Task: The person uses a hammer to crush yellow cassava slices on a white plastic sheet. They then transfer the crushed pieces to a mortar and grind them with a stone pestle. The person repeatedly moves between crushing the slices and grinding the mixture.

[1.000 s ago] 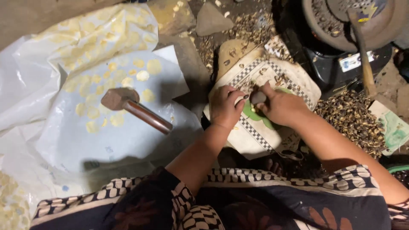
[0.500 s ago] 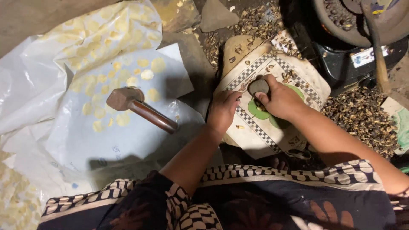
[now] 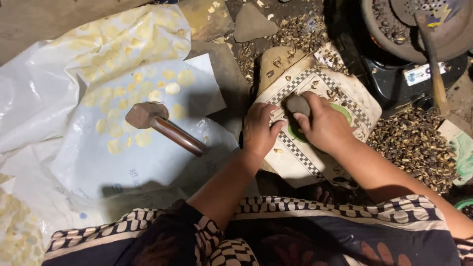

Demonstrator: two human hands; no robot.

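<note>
Head view is showing the right hand (image 3: pixel 325 125) clutching a grey stone (image 3: pixel 297 104) over the green disc (image 3: pixel 345 112) on the checkered mat (image 3: pixel 295 152); the left hand (image 3: pixel 258 130), fingers curled, is pressing just beside it.

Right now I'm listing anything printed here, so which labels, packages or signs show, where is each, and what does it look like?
Label: small white rectangle with dark print, on the black stove body, upper right.
Sticker: small blue and yellow patch on the dark pan, top right.
Plastic sheet: pale white-blue, left, faint dark print near its lower edge.
No screens or signs.
</note>
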